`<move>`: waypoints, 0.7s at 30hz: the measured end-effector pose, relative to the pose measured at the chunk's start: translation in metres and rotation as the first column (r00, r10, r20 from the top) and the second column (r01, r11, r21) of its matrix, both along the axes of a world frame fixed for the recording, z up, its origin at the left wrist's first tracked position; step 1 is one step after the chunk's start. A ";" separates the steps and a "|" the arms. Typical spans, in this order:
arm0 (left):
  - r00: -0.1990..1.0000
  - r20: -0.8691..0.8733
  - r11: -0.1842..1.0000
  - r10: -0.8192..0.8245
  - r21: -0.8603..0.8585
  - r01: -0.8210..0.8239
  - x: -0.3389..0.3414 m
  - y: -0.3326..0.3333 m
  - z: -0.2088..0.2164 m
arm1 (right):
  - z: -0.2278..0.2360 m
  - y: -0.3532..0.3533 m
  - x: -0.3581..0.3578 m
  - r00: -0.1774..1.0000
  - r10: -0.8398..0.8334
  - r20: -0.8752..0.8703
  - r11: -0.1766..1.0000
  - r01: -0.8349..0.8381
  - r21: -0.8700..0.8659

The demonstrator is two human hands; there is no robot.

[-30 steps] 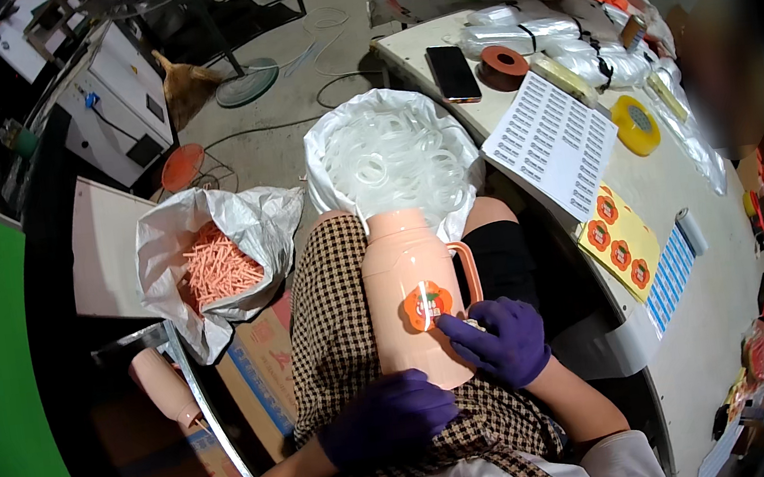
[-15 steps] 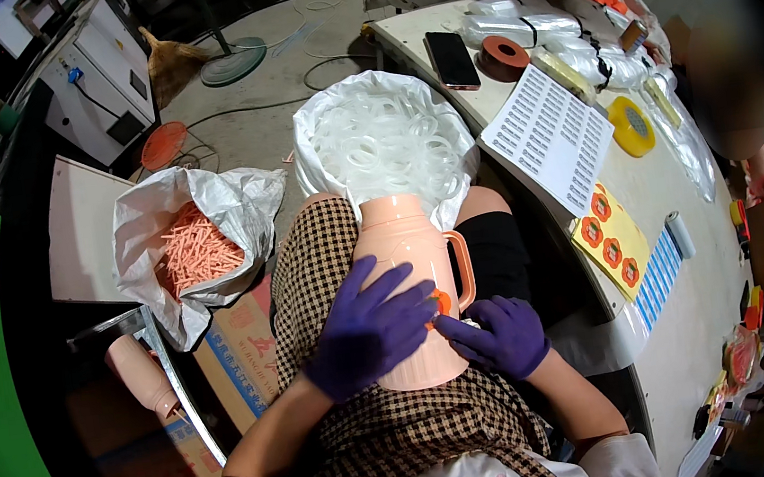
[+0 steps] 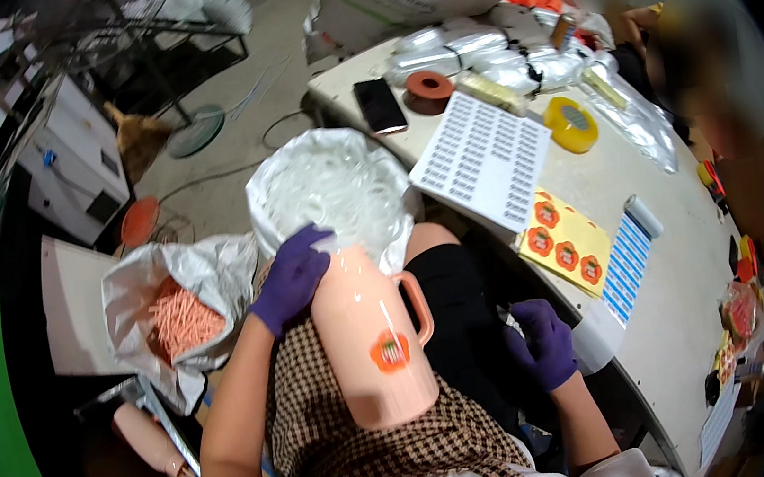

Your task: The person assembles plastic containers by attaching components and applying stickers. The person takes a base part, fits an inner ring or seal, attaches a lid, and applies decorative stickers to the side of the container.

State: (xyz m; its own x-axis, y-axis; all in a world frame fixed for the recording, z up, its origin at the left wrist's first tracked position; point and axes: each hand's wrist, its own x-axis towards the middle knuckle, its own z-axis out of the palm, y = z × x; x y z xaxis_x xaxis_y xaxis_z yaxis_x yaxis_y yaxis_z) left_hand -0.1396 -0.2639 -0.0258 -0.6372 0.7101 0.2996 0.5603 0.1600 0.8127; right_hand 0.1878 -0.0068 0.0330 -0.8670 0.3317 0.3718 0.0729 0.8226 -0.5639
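Observation:
A glossy pink jug [image 3: 362, 346] with a side handle lies tilted across my lap, its mouth away from me. On its side sits a red flower-shaped sticker [image 3: 390, 351]. My left hand [image 3: 294, 280], in a purple glove, is closed at the jug's neck, beside a white bag of clear plastic rings [image 3: 328, 188]. A pale translucent bit shows by its fingertips, too blurred to name. Off to the right, apart from the jug, my right hand [image 3: 542, 343], also gloved, has curled fingers with a small white scrap [image 3: 511, 322] at the tips.
At left, a white sack [image 3: 234, 257] holds pink sticks [image 3: 184, 318]. The table [image 3: 647, 339] at right bears a label sheet [image 3: 483, 154], yellow sticker sheet [image 3: 562, 245], blue strip [image 3: 627, 266], yellow tape roll [image 3: 570, 125] and phone [image 3: 380, 106]. Another pink piece [image 3: 147, 439] lies lower left.
My left hand has gone from the sticker up to the jug's neck. My right hand has left the jug and moved right, toward the table edge. The whole view has turned.

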 end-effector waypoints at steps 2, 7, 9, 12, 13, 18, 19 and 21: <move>0.951 -0.271 0.988 -0.146 -0.001 0.151 0.016 0.020 0.050 | 0.001 0.015 0.003 0.998 -0.046 -0.053 0.995 0.050 0.085; 0.980 -0.185 0.974 -0.077 -0.226 0.034 0.052 0.072 0.067 | 0.012 0.059 -0.032 0.966 -0.234 -0.114 0.959 0.248 0.136; 0.999 -0.031 0.911 0.019 -0.411 -0.030 0.039 0.086 0.033 | 0.015 0.079 -0.052 0.961 -0.245 -0.128 0.964 0.255 0.069; 0.915 -0.403 0.918 -0.004 -0.365 -0.156 0.046 0.106 0.046 | 0.018 0.106 -0.057 0.956 -0.289 -0.053 0.957 0.290 0.013; 0.748 -0.663 0.969 -0.036 -0.207 -0.137 0.051 0.112 0.056 | 0.018 0.110 -0.057 0.958 -0.284 -0.027 0.958 0.285 0.039; 0.669 -0.655 0.935 -0.350 -0.194 0.298 0.096 0.189 0.073 | 0.004 0.119 -0.061 0.963 -0.264 0.054 0.963 0.260 0.064; 0.667 -0.659 0.935 -0.346 -0.190 0.298 0.096 0.200 0.069 | 0.004 0.116 -0.063 0.957 -0.280 0.069 0.958 0.274 0.086; 0.661 -0.597 0.884 -0.454 -0.394 0.252 0.093 0.219 0.055 | 0.001 0.112 -0.066 0.946 -0.315 0.076 0.945 0.306 0.115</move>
State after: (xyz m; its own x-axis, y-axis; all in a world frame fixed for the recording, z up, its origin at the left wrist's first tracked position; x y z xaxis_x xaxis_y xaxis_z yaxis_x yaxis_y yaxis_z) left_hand -0.0464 -0.0447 0.0291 -0.0311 0.9502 0.3101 0.9851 -0.0234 0.1706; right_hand 0.1216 0.1055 0.0338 -0.7588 0.5550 0.3409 0.3815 0.8029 -0.4581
